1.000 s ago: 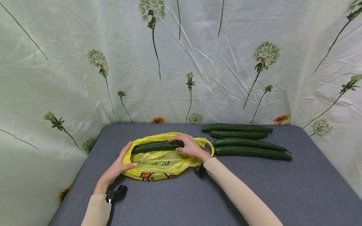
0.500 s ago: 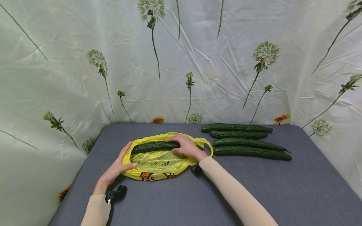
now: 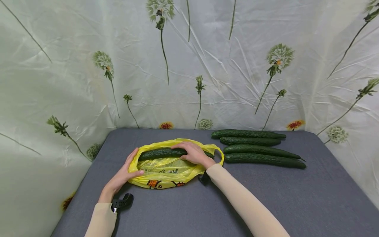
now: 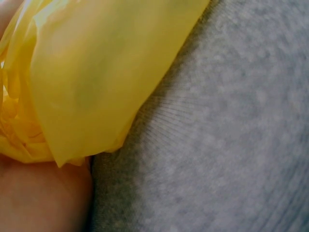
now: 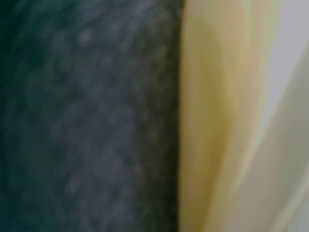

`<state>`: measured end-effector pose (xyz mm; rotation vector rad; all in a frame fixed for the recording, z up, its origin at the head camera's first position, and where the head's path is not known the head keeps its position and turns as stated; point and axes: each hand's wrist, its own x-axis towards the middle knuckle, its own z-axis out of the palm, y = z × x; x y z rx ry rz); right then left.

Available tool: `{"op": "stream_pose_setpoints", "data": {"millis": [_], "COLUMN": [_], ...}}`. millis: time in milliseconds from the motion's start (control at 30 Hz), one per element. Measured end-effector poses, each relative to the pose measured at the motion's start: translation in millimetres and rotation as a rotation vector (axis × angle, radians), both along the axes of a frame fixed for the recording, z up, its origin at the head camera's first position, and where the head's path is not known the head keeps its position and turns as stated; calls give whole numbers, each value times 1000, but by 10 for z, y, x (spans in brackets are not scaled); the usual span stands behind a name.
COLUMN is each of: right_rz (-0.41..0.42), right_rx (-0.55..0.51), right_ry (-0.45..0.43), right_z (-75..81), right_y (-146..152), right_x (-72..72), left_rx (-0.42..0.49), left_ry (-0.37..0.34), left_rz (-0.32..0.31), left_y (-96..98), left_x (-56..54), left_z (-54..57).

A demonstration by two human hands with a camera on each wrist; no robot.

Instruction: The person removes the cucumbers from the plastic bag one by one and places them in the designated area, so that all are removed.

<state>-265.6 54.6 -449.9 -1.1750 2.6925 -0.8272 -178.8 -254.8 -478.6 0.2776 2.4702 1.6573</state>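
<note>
A yellow plastic bag (image 3: 165,182) with a printed cartoon face lies on the grey table, its mouth spread wide. Inside, along the far side, rests a dark green cucumber (image 3: 160,153). My right hand (image 3: 193,154) curls over the cucumber's right part from above, with its right tip showing past the hand. At the bag's left end, my left hand (image 3: 122,174) holds the rim, thumb over the front edge and fingers round the outside. Yellow plastic (image 4: 106,82) fills much of the left wrist view beside that hand. The right wrist view is blurred and shows only bag and cloth.
Several more cucumbers (image 3: 263,158) lie side by side on the table to the right of the bag. The bag's handle loop (image 3: 222,154) reaches close to them. Behind the grey table (image 3: 177,214) hangs a pale curtain (image 3: 237,82) with dandelion prints.
My right hand has shifted slightly left along the cucumber, uncovering its right tip. The left hand and the bag have stayed nearly in place.
</note>
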Motion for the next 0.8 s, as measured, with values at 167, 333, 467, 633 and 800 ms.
{"op": "stream_pose_setpoints", "data": {"millis": [167, 333, 467, 633, 800], "right_rz": [-11, -27, -42, -58, -68], "right_rx": [-20, -43, -47, -58, -64], "right_ry": [0, 16, 47, 62, 65], "right_z": [10, 15, 33, 69, 104], "right_y": [-7, -9, 6, 23, 46], "right_x": [24, 57, 86, 120, 155], "left_rx": [0, 1, -1, -4, -1], "left_ry": [-3, -2, -8, -9, -8], "left_rz": [-4, -1, -1, 1, 2], "left_y": [-1, -1, 14, 20, 14], "left_x": [-6, -2, -3, -6, -3], "left_z": [-3, 1, 9, 13, 11]}}
